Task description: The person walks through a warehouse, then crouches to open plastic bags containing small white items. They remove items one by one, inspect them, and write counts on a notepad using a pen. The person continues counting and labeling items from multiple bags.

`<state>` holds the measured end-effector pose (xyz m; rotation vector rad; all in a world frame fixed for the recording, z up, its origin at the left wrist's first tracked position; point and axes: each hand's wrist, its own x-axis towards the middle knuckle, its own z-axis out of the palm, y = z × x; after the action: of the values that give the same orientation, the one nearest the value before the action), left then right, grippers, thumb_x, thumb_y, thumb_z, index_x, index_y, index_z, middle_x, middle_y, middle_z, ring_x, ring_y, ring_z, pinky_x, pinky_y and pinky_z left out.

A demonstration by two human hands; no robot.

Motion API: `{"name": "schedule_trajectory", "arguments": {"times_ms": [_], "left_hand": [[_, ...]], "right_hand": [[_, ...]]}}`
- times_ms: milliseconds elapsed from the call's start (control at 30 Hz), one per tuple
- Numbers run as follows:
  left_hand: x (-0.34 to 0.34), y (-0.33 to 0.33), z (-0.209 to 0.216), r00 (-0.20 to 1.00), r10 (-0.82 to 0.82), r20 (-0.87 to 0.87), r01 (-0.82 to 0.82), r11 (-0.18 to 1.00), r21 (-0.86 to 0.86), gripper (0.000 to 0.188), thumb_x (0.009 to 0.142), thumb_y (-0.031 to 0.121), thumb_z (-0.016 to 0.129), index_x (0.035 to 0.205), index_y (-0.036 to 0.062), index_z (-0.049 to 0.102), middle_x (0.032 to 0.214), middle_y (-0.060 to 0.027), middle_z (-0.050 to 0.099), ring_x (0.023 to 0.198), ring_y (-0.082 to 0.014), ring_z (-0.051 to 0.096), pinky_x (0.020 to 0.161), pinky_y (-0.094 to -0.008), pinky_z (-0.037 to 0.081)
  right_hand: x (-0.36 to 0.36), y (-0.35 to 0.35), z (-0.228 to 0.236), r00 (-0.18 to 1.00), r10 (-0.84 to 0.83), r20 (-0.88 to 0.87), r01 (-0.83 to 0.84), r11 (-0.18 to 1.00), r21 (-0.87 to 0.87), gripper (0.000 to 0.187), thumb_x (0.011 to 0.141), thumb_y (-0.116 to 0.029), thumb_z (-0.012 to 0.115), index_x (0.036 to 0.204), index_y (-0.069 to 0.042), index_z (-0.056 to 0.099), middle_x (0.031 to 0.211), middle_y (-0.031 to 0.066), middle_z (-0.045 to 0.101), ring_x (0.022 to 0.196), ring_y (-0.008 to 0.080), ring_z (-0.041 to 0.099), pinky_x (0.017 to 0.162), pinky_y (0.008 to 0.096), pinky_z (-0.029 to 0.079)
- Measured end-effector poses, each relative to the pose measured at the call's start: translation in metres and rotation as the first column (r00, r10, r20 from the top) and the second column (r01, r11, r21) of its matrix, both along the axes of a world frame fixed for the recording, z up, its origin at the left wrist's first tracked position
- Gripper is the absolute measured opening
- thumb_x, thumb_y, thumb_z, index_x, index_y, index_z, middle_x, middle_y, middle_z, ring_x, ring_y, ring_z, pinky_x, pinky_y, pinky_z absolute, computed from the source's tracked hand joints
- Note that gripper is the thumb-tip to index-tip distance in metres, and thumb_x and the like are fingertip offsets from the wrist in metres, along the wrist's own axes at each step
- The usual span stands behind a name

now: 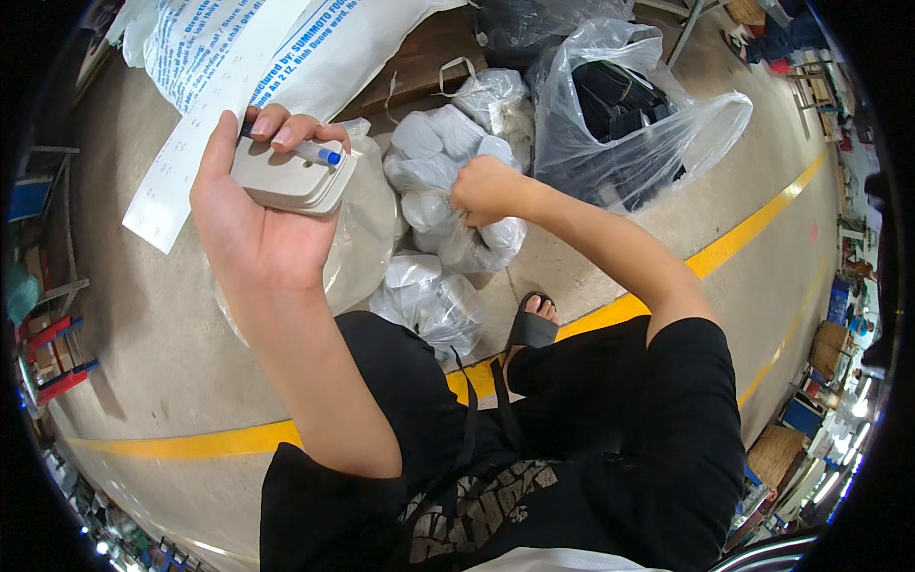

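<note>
My left hand [262, 243] is closed around a small stack of flat, off-white pieces with rounded corners [291, 181]. A pen with a blue end [331, 156] is held across the top of the stack, under the same fingers. My right hand [493, 189] is closed at a clear plastic bag [467, 250] of white, rounded bundles, its fingers pinching in among them; what exactly they grip is hidden. A long white paper strip [162, 210] with faint handwriting runs behind my left fingers; whether they hold it I cannot tell.
Nearer me lies a smaller bag of white pieces [434, 300]. An open clear bag with black items [620, 105] stands right of the bundles. A large printed white sack [353, 43] lies at the back. A yellow line [705, 257] crosses the floor by my sandalled foot [536, 319].
</note>
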<state>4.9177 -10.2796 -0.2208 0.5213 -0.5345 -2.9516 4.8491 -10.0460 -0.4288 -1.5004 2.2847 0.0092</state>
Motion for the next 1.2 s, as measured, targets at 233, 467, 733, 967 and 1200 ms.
{"name": "schedule_trajectory", "arguments": {"times_ms": [233,467,733,967,1200], "left_hand": [[-0.013,-0.009,-0.014,0.992,0.116,0.057,-0.109,0.988,-0.111,0.018,0.106,0.019,0.04,0.096,0.0051,0.043,0.079,-0.005,0.047,0.071,-0.0171,0.049,0.087,-0.0423,0.043],[-0.011,-0.018,-0.02,0.994,0.088,0.058,-0.081,0.991,-0.107,0.016,0.106,0.02,0.04,0.1,0.0053,0.042,0.082,-0.0044,0.048,0.072,-0.0171,0.048,0.085,-0.0426,0.043],[-0.004,-0.035,-0.02,0.998,0.065,0.021,-0.064,0.998,-0.019,0.015,0.106,0.018,0.04,0.099,0.005,0.044,0.081,-0.0053,0.048,0.073,-0.0169,0.049,0.088,-0.0432,0.042],[0.005,-0.052,-0.018,0.992,0.123,0.013,-0.122,0.992,-0.044,0.016,0.106,0.018,0.04,0.098,0.0042,0.045,0.08,-0.006,0.049,0.073,-0.0175,0.05,0.089,-0.0434,0.042],[0.004,-0.042,-0.019,1.0,0.024,-0.006,-0.023,0.997,0.075,0.018,0.106,0.018,0.038,0.097,0.0036,0.043,0.081,-0.0066,0.048,0.073,-0.0189,0.05,0.088,-0.0437,0.042]], "right_hand": [[-0.014,0.019,0.045,0.909,-0.383,0.166,0.414,0.876,-0.248,0.023,0.06,-0.031,0.073,0.072,-0.012,0.074,0.068,0.0184,0.067,0.067,0.0367,0.066,0.061,0.049,0.052],[-0.073,0.008,0.117,0.229,-0.553,0.801,0.949,0.309,-0.058,0.018,0.076,-0.018,0.078,0.085,-0.003,0.077,0.073,0.0048,0.071,0.057,0.0134,0.059,0.052,0.0269,0.043],[-0.142,0.022,-0.01,0.014,-0.814,0.581,0.985,0.11,0.13,0.044,0.083,-0.042,0.072,0.094,0.001,0.073,0.085,0.0109,0.068,0.081,0.0249,0.064,0.067,0.0437,0.05],[-0.157,0.027,-0.018,0.074,-0.822,0.565,0.987,0.142,0.078,0.051,0.085,-0.052,0.07,0.091,-0.001,0.074,0.086,0.01,0.068,0.079,0.0241,0.064,0.068,0.0404,0.052],[-0.161,0.028,-0.018,0.182,-0.861,0.476,0.983,0.15,-0.104,0.048,0.087,-0.051,0.069,0.079,-0.003,0.07,0.065,0.0016,0.055,0.055,0.0139,0.048,0.045,0.0306,0.036]]}}
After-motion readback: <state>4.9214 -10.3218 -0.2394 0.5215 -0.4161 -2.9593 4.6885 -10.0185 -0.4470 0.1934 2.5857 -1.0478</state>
